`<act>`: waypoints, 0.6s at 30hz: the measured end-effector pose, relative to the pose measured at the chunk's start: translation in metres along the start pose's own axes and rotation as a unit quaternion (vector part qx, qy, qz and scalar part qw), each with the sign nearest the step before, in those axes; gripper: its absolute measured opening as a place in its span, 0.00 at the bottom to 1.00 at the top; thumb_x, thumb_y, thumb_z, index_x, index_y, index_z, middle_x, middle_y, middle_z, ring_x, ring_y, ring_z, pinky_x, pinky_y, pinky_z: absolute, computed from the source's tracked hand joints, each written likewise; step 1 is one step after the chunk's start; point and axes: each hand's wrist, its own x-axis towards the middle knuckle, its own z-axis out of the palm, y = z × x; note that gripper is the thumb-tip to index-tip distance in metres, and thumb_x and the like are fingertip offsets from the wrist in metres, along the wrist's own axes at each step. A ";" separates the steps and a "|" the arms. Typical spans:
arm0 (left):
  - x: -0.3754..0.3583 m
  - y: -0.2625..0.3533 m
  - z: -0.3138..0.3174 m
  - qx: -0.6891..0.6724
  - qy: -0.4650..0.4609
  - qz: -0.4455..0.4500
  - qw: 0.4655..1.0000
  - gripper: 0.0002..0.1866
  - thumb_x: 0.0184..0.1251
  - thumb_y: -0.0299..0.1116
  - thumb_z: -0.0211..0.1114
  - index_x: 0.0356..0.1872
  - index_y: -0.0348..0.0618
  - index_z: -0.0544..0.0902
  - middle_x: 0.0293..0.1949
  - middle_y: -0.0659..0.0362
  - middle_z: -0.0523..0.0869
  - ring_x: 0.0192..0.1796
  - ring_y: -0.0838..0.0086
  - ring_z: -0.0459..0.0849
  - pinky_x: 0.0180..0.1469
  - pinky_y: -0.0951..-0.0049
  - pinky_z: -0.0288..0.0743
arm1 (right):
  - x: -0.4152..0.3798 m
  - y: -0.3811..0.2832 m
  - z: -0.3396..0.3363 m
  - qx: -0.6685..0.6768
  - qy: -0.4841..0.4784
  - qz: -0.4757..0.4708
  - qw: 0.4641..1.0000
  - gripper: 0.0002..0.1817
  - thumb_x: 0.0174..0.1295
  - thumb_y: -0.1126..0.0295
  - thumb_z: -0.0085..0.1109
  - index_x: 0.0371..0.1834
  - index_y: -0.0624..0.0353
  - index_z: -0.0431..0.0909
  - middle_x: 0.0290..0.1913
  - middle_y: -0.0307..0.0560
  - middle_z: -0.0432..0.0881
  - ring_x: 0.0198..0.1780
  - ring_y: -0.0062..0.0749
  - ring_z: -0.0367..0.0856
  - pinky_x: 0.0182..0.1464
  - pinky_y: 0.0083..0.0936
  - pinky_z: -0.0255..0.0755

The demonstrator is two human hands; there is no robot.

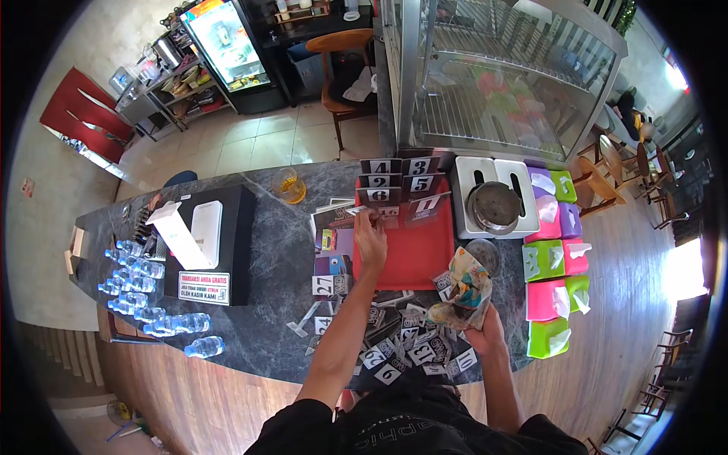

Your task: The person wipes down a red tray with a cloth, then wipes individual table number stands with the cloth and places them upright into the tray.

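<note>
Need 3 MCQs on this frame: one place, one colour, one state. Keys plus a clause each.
1. Where do the water bottles lie?
A. on the red tray
B. at the counter's left end
C. inside the glass case

2. What colour is the tray?
A. red
B. blue
C. white

3. What is the right hand doing?
A. hanging empty
B. gripping a bottle
C. holding a patterned cloth

Answers:
1 B, the bottles cluster left of the black box.
2 A, the tray under the number signs is red.
3 C, the cloth is bunched in it, while the left hand touches a sign.
</note>
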 end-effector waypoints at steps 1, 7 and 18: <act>0.001 0.000 -0.001 -0.010 -0.022 0.005 1.000 0.12 0.58 0.14 0.66 0.42 0.36 0.78 0.38 0.49 0.80 0.37 0.58 0.83 0.38 0.65 0.78 | 0.000 0.000 0.002 -0.006 0.002 -0.001 1.000 0.22 0.78 0.62 0.38 0.68 0.60 0.70 0.61 0.51 0.81 0.61 0.45 0.81 0.65 0.48 0.75; -0.002 -0.006 -0.013 -0.068 -0.076 -0.009 0.995 0.11 0.58 0.16 0.67 0.41 0.36 0.78 0.37 0.52 0.80 0.36 0.63 0.83 0.38 0.67 0.78 | 0.016 -0.001 0.006 -0.090 0.014 -0.047 0.995 0.20 0.78 0.67 0.44 0.68 0.61 0.69 0.59 0.50 0.81 0.58 0.39 0.83 0.62 0.39 0.77; -0.018 0.043 -0.099 -0.127 -0.261 -0.197 0.936 0.08 0.71 0.27 0.64 0.46 0.36 0.81 0.38 0.57 0.86 0.37 0.75 0.85 0.42 0.74 0.80 | 0.168 -0.014 0.065 -0.514 -0.065 0.122 0.847 0.18 0.74 0.66 0.50 0.60 0.62 0.78 0.44 0.45 0.85 0.47 0.26 0.83 0.47 0.26 0.79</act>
